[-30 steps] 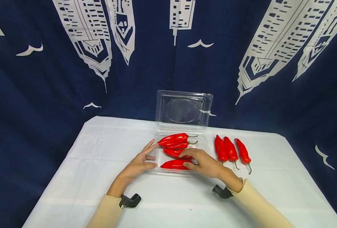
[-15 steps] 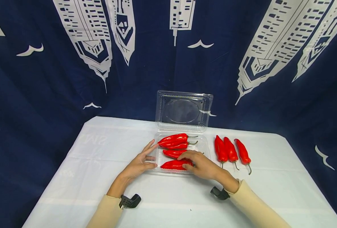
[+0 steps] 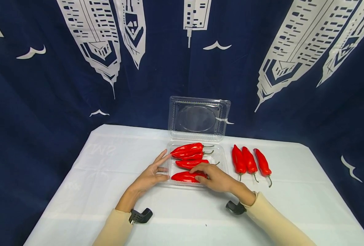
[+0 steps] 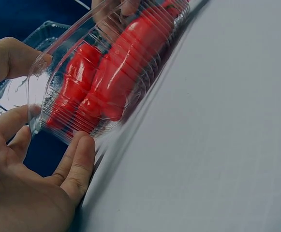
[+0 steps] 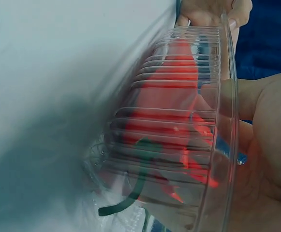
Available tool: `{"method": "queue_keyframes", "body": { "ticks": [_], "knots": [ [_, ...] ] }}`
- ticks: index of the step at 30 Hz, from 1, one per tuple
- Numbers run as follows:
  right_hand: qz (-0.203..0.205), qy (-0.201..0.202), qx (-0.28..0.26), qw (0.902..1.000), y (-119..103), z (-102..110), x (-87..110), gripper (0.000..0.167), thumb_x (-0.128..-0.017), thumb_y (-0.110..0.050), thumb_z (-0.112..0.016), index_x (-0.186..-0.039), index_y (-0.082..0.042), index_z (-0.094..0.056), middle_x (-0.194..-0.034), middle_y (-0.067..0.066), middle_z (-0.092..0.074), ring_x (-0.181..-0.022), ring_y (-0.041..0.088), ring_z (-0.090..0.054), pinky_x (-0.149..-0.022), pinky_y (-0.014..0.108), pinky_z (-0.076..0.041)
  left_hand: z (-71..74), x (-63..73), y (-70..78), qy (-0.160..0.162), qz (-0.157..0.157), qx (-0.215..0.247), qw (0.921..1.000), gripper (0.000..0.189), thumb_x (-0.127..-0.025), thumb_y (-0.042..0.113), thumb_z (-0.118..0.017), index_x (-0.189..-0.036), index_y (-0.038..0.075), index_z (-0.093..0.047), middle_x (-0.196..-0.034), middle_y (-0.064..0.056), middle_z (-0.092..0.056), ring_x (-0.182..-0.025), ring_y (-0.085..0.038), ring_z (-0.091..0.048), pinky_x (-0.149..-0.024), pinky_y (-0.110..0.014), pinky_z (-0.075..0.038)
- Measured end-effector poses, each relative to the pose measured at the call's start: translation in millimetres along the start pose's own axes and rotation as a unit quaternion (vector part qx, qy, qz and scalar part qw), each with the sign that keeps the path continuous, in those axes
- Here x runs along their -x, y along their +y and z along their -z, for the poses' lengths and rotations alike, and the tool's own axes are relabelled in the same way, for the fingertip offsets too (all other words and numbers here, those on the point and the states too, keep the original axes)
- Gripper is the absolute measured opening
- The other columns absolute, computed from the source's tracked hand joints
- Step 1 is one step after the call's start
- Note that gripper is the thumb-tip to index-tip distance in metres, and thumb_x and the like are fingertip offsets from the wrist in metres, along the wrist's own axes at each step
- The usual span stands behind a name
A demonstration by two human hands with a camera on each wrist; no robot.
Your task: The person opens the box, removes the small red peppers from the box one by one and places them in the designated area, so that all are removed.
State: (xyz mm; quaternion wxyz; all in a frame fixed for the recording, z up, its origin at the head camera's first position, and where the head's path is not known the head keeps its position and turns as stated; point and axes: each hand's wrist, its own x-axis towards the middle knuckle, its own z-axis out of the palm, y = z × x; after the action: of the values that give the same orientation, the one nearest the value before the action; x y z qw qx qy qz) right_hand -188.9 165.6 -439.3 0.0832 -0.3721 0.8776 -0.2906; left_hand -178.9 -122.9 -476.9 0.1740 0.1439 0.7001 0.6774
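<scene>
A clear plastic clamshell box (image 3: 223, 157) lies with its base flat and its lid (image 3: 197, 118) standing up at the back. Two red peppers (image 3: 188, 149) sit side by side along the base's back, stems to the right. In front of them lies another pepper (image 3: 191, 164). My right hand (image 3: 219, 178) reaches into the base and grips the frontmost red pepper (image 3: 185, 176) by its right end, thumb on the near side; its stem (image 5: 140, 179) shows through the ribbed wall. My left hand (image 3: 148, 178) has its fingers spread and rests against the base's left side.
Three more red peppers (image 3: 248, 160) lie on the white tablecloth to the right of the box, stems toward the near side. A dark blue curtain (image 3: 157, 82) with white building prints hangs behind the table. Black wrist cameras (image 3: 142, 216) sit on both wrists.
My right hand has shifted a little left, and the front pepper has slid slightly left with it. More of the pepper behind it, stem included, now shows. My left hand stays put.
</scene>
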Motion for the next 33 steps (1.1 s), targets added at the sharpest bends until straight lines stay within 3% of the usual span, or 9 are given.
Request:
{"method": "queue_keyframes", "body": {
  "ticks": [9,26,33],
  "knots": [
    [0.005,0.004,-0.047,0.9989,4.4,-1.0,-1.1,0.028,-0.094,-0.008,-0.065,-0.122,-0.006,-0.066,-0.118,0.006,-0.068,-0.102,0.021,-0.06,-0.092,0.038,-0.051,-0.2,-0.8,0.5,0.007,0.004,-0.001,1.0,0.085,-0.082,-0.004,-0.065,-0.157,0.022,-0.034,-0.167,0.018,-0.007,-0.128,-0.033,-0.042,-0.089,-0.032,-0.048],
    [-0.009,0.01,-0.052,0.9986,3.7,-3.6,-1.6,0.044,-0.096,-0.032,-0.067,-0.135,-0.012,-0.063,-0.131,0.0,-0.067,-0.117,0.02,-0.061,-0.101,0.043,-0.048,0.1,-0.1,-1.0,0.0,-0.002,0.002,1.0,0.084,-0.084,-0.003,-0.065,-0.158,0.02,-0.033,-0.168,0.014,-0.006,-0.127,-0.033,-0.042,-0.087,-0.026,-0.05],
    [0.0,0.016,-0.053,0.9985,4.4,-4.5,-0.7,0.045,-0.095,-0.033,-0.069,-0.134,-0.012,-0.063,-0.132,-0.001,-0.066,-0.121,0.021,-0.06,-0.103,0.045,-0.047,-0.2,-0.2,-0.5,0.004,0.003,-0.001,1.0,0.085,-0.083,-0.003,-0.065,-0.158,0.021,-0.033,-0.168,0.017,-0.006,-0.128,-0.034,-0.042,-0.088,-0.028,-0.05]
  ]
}}
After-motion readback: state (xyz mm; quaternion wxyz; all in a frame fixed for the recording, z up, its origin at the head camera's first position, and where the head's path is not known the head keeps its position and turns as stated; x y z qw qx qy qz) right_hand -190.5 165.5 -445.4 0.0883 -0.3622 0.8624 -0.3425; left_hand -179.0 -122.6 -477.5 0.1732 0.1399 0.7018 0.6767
